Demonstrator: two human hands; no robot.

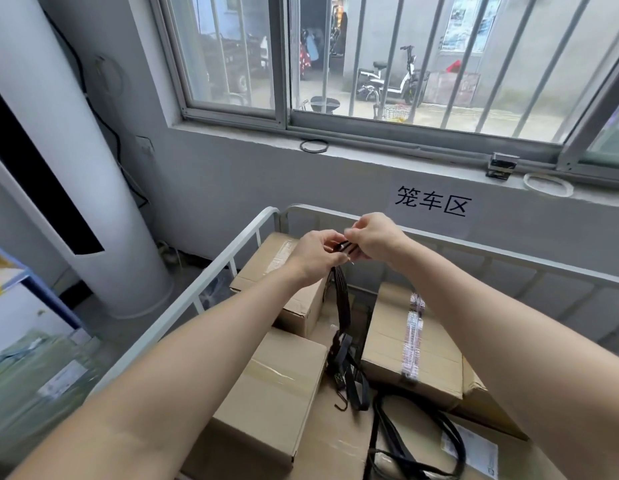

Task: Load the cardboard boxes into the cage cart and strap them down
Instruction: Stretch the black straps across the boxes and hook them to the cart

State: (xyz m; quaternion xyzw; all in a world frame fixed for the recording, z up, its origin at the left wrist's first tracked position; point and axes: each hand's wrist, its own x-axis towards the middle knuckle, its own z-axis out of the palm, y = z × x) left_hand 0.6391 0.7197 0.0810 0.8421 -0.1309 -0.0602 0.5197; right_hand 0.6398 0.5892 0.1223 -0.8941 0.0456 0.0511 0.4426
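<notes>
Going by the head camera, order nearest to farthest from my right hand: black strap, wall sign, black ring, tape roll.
1. Black strap: held in the right hand.
2. Wall sign: just beyond, right.
3. Black ring: windowsill, up left.
4. Tape roll: windowsill, far right.

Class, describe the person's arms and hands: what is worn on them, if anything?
Both the left hand and right hand are ungloved. The left forearm and right forearm are bare as far as the frame shows: no sleeve, watch or bracelet in view.
</notes>
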